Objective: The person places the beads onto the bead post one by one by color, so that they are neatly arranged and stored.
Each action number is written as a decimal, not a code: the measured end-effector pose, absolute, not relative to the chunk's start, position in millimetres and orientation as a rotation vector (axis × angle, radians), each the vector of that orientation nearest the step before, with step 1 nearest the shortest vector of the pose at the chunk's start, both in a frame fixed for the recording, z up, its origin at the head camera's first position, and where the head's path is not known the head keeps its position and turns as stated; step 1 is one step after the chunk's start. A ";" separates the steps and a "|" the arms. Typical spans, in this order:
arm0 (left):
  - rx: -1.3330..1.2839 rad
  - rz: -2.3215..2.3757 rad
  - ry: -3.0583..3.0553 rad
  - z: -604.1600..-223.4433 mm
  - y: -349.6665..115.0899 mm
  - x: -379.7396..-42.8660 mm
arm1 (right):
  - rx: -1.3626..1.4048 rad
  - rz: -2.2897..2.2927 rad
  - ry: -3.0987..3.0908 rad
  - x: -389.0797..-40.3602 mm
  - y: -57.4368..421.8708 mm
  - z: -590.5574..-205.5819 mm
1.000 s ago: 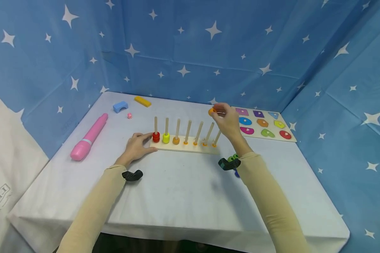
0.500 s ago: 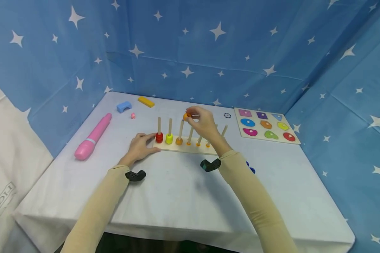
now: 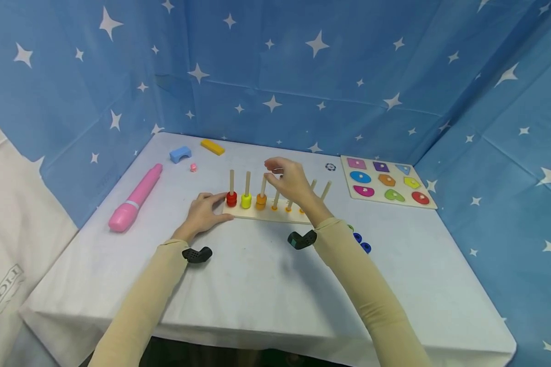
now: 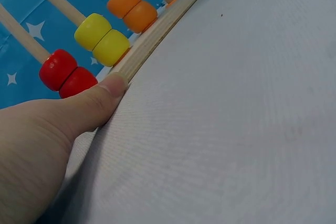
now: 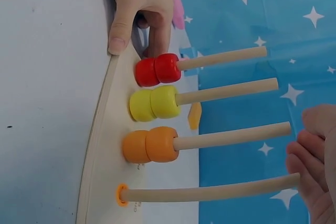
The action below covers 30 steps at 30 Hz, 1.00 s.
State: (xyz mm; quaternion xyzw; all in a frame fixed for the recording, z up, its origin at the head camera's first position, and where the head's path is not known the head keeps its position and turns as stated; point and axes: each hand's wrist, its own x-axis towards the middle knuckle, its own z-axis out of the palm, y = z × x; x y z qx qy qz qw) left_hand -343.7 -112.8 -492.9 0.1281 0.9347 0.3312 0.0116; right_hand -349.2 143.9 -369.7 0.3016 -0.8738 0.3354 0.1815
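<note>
Steadying the pegboard (image 3: 271,215) on the white table (image 3: 239,280) and clearing the peg tops (image 5: 285,129) without a knock seem best, as the left hand (image 3: 203,214) clasps the board's left end and the right hand (image 3: 290,182), loosely spread and holding nothing, hovers near the peg (image 5: 236,136) bearing two orange beads (image 5: 160,144) at its foot.

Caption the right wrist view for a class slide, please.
Paired red beads, yellow beads and orange beads on three pegs, one beadless peg beside them, a left hand holding the board.
</note>
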 end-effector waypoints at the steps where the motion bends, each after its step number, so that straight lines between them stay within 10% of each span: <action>1: 0.398 1.036 2.914 -492.7 -112.6 -343.9 | 0.851 0.949 -2.456 -349.0 144.3 -369.3; 30: 0.398 1.033 2.894 -492.6 -112.1 -345.3 | 0.368 1.184 -2.253 -320.3 272.1 -347.5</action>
